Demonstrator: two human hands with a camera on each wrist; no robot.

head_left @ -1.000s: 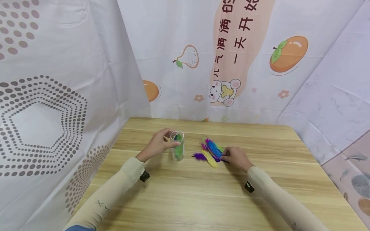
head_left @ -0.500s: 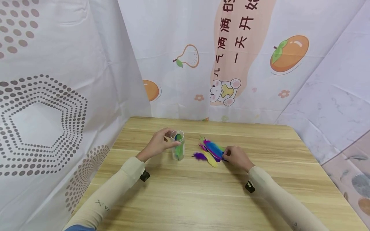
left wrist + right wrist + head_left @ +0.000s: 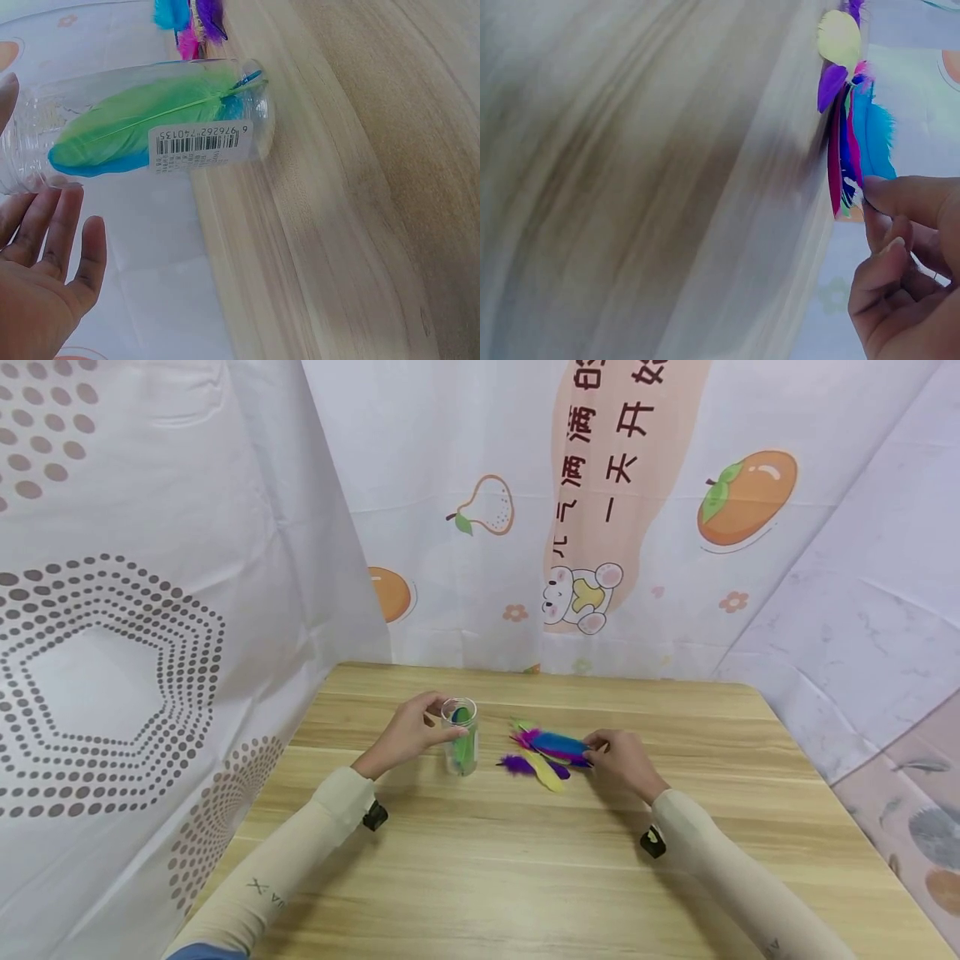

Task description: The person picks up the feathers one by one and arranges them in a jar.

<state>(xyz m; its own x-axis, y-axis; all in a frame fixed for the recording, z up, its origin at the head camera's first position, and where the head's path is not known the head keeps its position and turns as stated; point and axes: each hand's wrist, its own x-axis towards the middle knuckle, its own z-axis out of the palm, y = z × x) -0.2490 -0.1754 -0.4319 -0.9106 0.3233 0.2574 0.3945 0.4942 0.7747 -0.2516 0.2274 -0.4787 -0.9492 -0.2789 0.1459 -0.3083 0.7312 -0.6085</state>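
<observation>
We see the left hand [image 3: 411, 731], mid-frame, gripping the upright jar [image 3: 473, 758] near its mouth, a green feather [image 3: 127, 124] inside. Right of centre, the right hand [image 3: 624, 762] pinches the blue feather [image 3: 562, 744]; we can't quite tell whether others are caught too. Because they overlap, a pull could drag neighbours like the yellow feather [image 3: 543, 772] along.
</observation>
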